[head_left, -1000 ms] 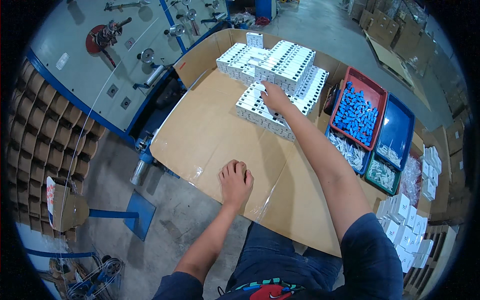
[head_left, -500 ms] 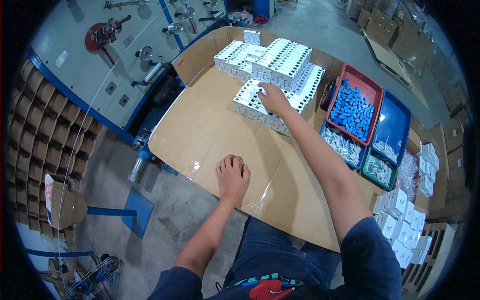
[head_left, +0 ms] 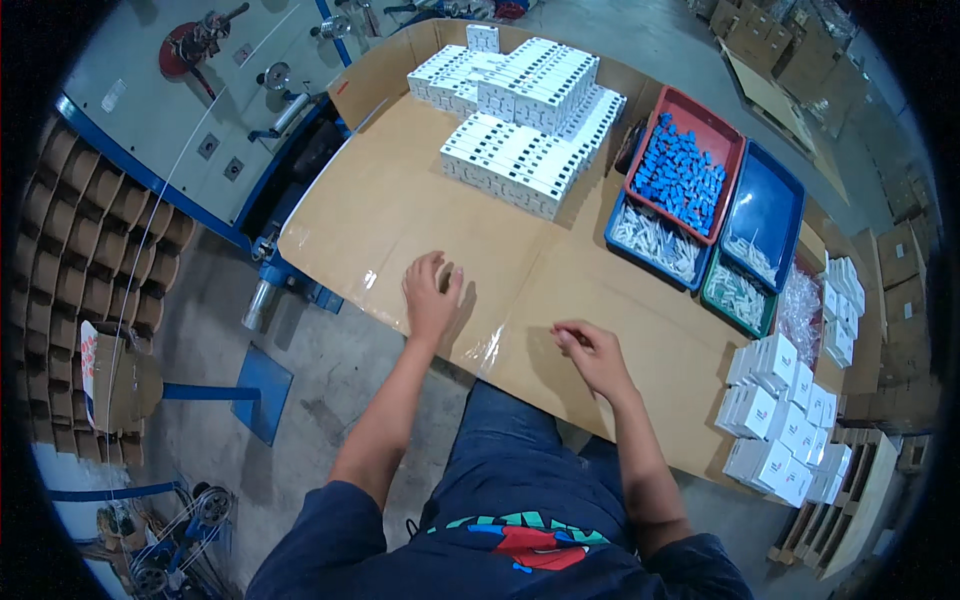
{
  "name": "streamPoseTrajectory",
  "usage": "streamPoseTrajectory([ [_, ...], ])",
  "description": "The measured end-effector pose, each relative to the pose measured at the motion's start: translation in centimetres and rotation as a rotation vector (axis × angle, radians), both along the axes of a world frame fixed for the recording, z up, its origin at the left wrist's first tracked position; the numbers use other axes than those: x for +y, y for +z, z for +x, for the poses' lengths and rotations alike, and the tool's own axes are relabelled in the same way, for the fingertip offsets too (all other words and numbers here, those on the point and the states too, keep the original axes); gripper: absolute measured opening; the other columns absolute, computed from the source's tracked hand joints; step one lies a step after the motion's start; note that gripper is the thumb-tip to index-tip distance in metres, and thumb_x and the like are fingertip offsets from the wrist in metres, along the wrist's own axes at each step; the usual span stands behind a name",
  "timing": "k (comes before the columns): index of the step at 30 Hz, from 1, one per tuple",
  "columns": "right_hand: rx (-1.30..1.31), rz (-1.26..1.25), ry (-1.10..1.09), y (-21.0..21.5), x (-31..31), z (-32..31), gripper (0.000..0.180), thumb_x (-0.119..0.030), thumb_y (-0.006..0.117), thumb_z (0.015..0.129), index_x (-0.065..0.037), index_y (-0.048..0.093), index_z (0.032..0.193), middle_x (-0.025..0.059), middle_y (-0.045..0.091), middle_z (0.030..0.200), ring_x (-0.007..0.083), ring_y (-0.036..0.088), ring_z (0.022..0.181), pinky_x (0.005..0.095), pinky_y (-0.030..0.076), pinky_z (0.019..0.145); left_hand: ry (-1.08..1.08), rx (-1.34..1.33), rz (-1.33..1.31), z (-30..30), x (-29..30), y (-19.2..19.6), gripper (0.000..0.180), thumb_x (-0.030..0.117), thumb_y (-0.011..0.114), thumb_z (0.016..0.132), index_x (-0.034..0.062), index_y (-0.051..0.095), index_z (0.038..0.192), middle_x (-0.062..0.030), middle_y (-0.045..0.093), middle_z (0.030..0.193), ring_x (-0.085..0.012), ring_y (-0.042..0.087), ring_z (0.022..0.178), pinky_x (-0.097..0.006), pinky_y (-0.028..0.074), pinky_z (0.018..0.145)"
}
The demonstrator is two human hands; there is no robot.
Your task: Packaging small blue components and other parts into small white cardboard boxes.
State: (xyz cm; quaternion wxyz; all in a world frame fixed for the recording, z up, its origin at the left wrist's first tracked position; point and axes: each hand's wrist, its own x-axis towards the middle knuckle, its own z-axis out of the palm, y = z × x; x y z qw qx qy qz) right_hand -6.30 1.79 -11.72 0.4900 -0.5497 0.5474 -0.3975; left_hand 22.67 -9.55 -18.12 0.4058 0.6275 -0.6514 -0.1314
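My left hand hovers over the front part of the brown cardboard sheet, its fingers curved and the thumb spread apart. It holds nothing. Over the sheet's front edge is my right hand, fingers loosely bent and the thumb close beneath them; no object shows in it. Beyond both hands, white box-shaped pieces with small dark square marks stand in tight rows. The nearest row block lies in front of a taller stack. One single white piece stands upright at the back.
On the right are a red tray of blue parts, blue trays and a green tray with small white parts. White boxes are piled near the right edge, beside clear plastic bags. A machine panel borders the left.
My right hand has left the near block of white pieces and drawn back to the sheet's front edge. My left hand has lifted slightly, with its thumb wider apart. The view has shifted.
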Motion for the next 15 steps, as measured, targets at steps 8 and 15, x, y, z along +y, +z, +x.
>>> streamPoseTrajectory([
  [8, 0.052, 0.159, -0.254, -0.5, 11.3, -9.6, 0.023, -0.014, 0.065, 0.103, 0.002, 0.070, 0.118, 0.0092, 0.076, 0.104, 0.0144, 0.071, 0.096, 0.0286, 0.056, 0.088, 0.395, 0.013, -0.210, 1.9, 5.1, 0.6, 0.040, 0.011, 0.069, 0.092, 0.0012, 0.056, 0.129, -0.0209, 0.050, 0.137, -0.0376, 0.043, 0.131, -0.048, 0.037, 0.108],
  [15, 0.054, 0.097, -0.371, 0.7, 13.0, -12.3, 0.022, -0.011, 0.062, 0.104, 0.002, 0.069, 0.120, 0.0080, 0.074, 0.111, 0.0139, 0.069, 0.102, 0.0293, 0.056, 0.091, 0.421, 0.286, 0.273, 4.4, 18.3, -10.2, 0.050, 0.022, 0.063, 0.101, -0.0075, 0.048, 0.137, -0.0245, 0.051, 0.137, -0.0362, 0.048, 0.127, -0.046, 0.037, 0.111],
])
